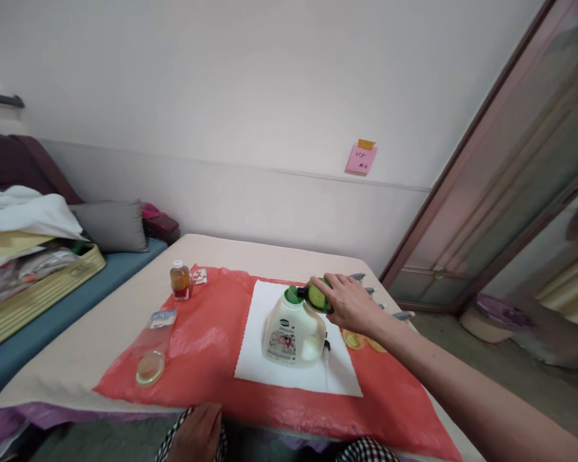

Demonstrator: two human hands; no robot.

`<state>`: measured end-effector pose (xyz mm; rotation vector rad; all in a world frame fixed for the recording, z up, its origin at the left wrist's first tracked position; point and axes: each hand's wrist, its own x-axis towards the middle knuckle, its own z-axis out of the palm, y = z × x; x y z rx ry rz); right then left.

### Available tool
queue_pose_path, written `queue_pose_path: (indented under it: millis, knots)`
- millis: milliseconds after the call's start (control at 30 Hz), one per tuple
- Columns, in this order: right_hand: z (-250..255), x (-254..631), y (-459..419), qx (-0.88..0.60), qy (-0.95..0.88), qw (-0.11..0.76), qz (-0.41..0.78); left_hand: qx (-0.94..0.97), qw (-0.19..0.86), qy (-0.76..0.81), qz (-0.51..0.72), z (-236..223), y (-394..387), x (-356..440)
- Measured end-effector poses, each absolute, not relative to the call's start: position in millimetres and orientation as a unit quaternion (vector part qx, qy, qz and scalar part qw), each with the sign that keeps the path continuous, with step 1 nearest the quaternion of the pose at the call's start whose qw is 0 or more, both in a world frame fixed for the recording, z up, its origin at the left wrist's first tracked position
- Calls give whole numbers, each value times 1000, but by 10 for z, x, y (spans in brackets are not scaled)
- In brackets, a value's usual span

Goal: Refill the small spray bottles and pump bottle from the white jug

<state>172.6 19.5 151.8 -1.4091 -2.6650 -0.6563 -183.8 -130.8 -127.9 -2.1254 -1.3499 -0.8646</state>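
In the head view, my right hand (344, 298) is closed around a small dark bottle with a green label (318, 297). The bottle lies tilted almost level, its black neck pointing left at the green mouth piece (293, 294) on top of a large pale plastic jug (289, 333). Whether liquid flows is too small to tell. The jug stands upright on a white cloth (250, 369), with a printed label on its front and a handle on the right. My left hand (197, 433) rests on my knee over checkered clothing, holding nothing I can see.
A red plastic sheet (212, 333) covers part of the beige tabletop (67, 346). An amber bottle with a white cap (180, 280), a clear bag (157, 337) and a round pale ring (149, 369) are at left. Several grey-handled tools (403, 315) lie right, beyond yellow slices (354, 339).
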Motion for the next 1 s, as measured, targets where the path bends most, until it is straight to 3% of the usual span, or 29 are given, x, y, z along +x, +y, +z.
queue_pose_path:
  millis: [367,1000]
  knots:
    - [1672,1640,216,-424,-868,-21,-257,-790,300,-452,-285,-1219,-1308,-1853]
    - [1907,1457,254,-345,-881,-23,-323,-788,326,-438,-286,-1270,-1312,-1864]
